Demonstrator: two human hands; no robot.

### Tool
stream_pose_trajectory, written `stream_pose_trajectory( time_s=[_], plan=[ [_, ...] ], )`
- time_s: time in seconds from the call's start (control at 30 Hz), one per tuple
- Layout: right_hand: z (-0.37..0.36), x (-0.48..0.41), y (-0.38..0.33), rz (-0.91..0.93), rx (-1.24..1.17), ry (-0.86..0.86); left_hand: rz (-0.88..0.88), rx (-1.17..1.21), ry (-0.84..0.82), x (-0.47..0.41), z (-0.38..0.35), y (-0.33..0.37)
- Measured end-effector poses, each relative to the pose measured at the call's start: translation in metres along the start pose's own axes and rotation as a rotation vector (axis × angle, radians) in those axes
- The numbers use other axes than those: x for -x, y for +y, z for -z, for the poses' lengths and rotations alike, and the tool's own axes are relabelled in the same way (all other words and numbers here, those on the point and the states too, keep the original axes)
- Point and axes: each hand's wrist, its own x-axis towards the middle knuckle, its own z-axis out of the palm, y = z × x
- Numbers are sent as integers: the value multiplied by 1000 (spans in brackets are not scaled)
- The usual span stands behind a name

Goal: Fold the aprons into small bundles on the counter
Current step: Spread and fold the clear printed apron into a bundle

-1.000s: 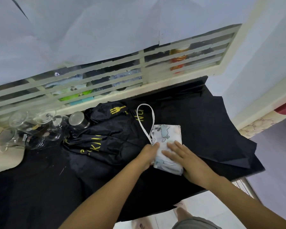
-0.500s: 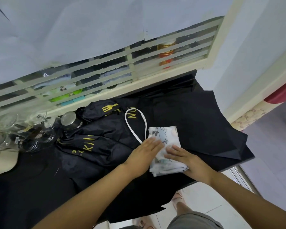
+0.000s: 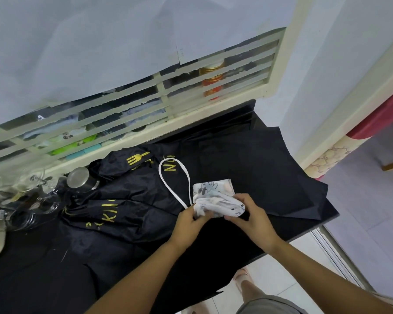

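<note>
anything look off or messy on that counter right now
Yes. The black apron with yellow lettering lies crumpled and unfolded on the counter, pushed against the glassware. The white strap sticks out loose from the printed white apron that both hands are folding.

A white printed cloth apron [image 3: 213, 197], thin and soft, is seen with a smooth white strap [image 3: 168, 184]. The black apron [image 3: 127, 200] to the left is of slightly shiny, crinkled fabric with yellow print. Matt black cloth covers the glossy black counter [image 3: 313, 225]. Clear glasses [image 3: 21, 200] and a brushed metal cup [image 3: 81, 180] are seen at far left.
</note>
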Motion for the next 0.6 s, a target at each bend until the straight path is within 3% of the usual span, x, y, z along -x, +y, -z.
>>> stream_pose_trajectory(
  time_s=[0.07,0.17,0.23,0.37,0.6],
  plan=[
    [-6,-3,-7,43,11,-27,29,41,18,-6,2,4],
    [-9,-16,-14,-88,-110,3,51,56,50,-17,1,10],
    [-10,-33,-17,-199,70,77,56,17,112,-22,-4,11],
    [-10,-66,-23,-365,380,35,141,-70,265,-32,-8,8],
    [-20,-100,-29,-473,675,-84,275,-259,288,-49,-8,18]
  ],
)
